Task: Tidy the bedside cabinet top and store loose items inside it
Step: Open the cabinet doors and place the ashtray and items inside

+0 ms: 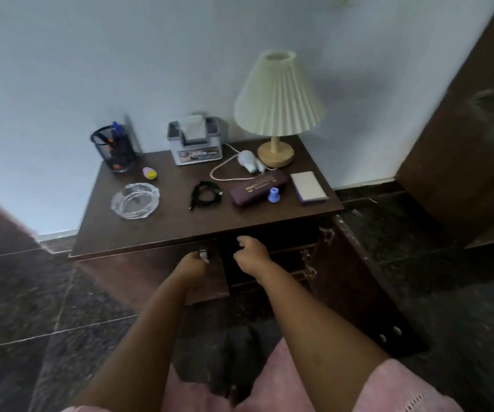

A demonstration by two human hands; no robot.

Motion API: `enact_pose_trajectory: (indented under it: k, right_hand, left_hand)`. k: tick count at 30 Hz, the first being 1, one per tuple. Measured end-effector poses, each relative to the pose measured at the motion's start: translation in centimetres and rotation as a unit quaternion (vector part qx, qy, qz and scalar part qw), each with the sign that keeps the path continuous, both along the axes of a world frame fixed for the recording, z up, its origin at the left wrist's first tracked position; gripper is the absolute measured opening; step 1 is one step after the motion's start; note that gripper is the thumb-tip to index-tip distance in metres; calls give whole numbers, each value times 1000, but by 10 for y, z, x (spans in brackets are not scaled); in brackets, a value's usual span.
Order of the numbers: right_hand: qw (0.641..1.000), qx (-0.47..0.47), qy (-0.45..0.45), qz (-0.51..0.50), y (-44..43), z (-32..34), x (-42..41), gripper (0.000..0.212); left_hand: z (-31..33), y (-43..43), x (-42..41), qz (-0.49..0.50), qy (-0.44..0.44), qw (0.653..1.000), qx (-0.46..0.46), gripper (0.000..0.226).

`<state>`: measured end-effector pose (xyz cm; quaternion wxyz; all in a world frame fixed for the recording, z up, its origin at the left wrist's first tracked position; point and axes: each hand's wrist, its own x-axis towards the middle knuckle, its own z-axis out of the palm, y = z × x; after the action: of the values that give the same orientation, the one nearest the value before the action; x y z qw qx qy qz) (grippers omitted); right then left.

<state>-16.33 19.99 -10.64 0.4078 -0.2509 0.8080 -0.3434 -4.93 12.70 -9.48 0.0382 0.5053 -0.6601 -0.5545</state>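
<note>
Just below cabinet tabletop (150,230) front edge: left hand (193,264) grips left-door handle (203,256); right hand (251,255) loosely curled w/ nothing held, before open compartment (281,237).

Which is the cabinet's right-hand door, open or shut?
Open. The right-hand door stands swung wide out from the cabinet, its hinges exposed, and the dark interior shows behind the right hand.

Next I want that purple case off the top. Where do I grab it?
Probably from above, pinching across the narrow width of the purple case near its left end: it lies flat and long, and the blue knob crowds its front edge further right.
</note>
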Motion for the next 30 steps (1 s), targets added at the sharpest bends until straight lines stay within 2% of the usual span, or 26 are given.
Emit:
enact_pose_trajectory:
  k: [2,7,9,12,15,18,21,24,27,30]
  right_hand:
    - [999,-7,-32,-20,-24,-3,14,54]
    - [998,-21,-24,-45,-50,-28,35,48]
    - [998,-37,0,-58,-49,-37,31,42]
    - [993,-63,13,-102,-39,-45,22,21]
    - [994,-12,-49,-94,-27,-42,19,20]
    - [994,56,-96,-1,-24,-30,28,16]
    - [972,136,-145,128,-17,-15,48,12]
    - [937,181,-157,254,-9,-3,80,17]
    - [902,208,-130,356,-11,8,121,30]
    - [872,179,-40,454,-27,20,167,28]
  left_hand:
    - [-10,-22,25,74,-3,997,14,26]
    - [-35,-43,56,190,29,978,78,42]
    - [-40,-42,53,207,50,970,114,48]
    - [-41,-40,43,210,103,956,178,47]
    - [-39,-33,43,205,95,948,223,53]
    - [-43,-28,54,202,60,951,226,69]
    - [-38,-19,67,203,22,946,253,59]
    - [-39,-9,89,225,-38,945,235,49]
    - [-42,-3,119,262,-58,945,189,40]
    - [-32,-3,153,306,-96,941,108,37]
